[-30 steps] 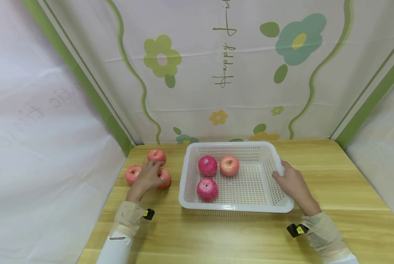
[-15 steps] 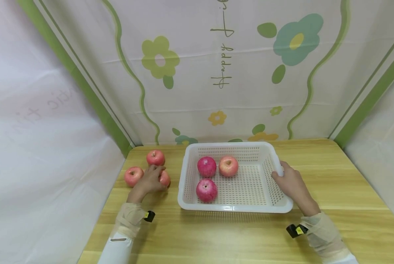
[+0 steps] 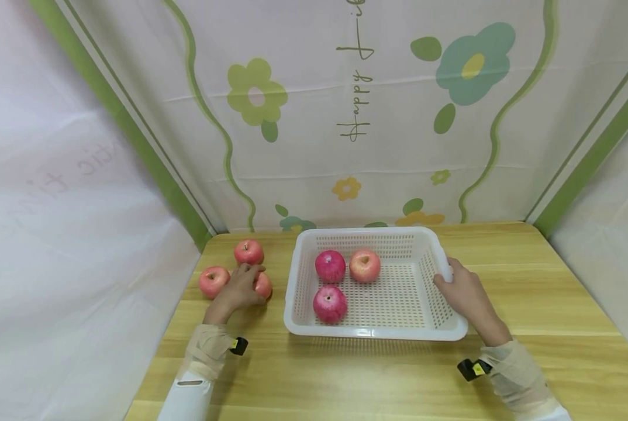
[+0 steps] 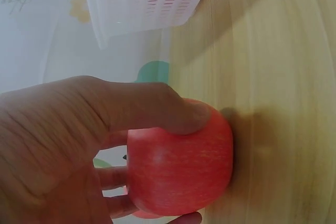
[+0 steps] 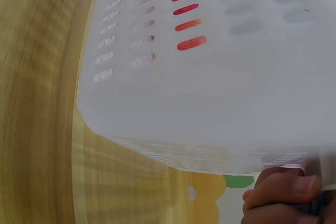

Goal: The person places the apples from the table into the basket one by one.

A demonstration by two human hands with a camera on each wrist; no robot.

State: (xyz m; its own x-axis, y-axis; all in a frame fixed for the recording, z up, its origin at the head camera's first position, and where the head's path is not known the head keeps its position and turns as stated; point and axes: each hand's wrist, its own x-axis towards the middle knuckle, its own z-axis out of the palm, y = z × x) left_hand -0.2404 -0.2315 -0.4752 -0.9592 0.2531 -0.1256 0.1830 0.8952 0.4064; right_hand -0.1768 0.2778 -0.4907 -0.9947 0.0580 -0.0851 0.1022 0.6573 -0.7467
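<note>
From the head view, the left hand (image 3: 240, 287) covers much of the held apple (image 3: 263, 285), leaving only its right side showing; the left wrist view reveals thumb and fingers clamped around it, the stem end turned toward the palm and the hand itself cut off at the frame's edge. That apple is down at the table (image 3: 377, 380), left of the basket (image 3: 375, 331), though whether it bears on the wood is hard to tell. The right hand (image 3: 466, 295) is clamped on the basket's right rim, thumb over the edge; in the right wrist view only a few curled fingers show in the lower corner, the rest cut off. The apple skin is smooth and faintly streaked (glossy enough to catch small highlights), the table pale, grained wood, the basket white, slotted plastic, rectangular with rounded corners. Inside the basket, toward its left, sit two deep-pink fruits (image 3: 330, 304) and a paler, peach-toned apple (image 3: 365, 266); glimpses of red show through the slots. Outside, a left apple (image 3: 214, 282) and a back apple (image 3: 248, 252) lie near the left hand.
</note>
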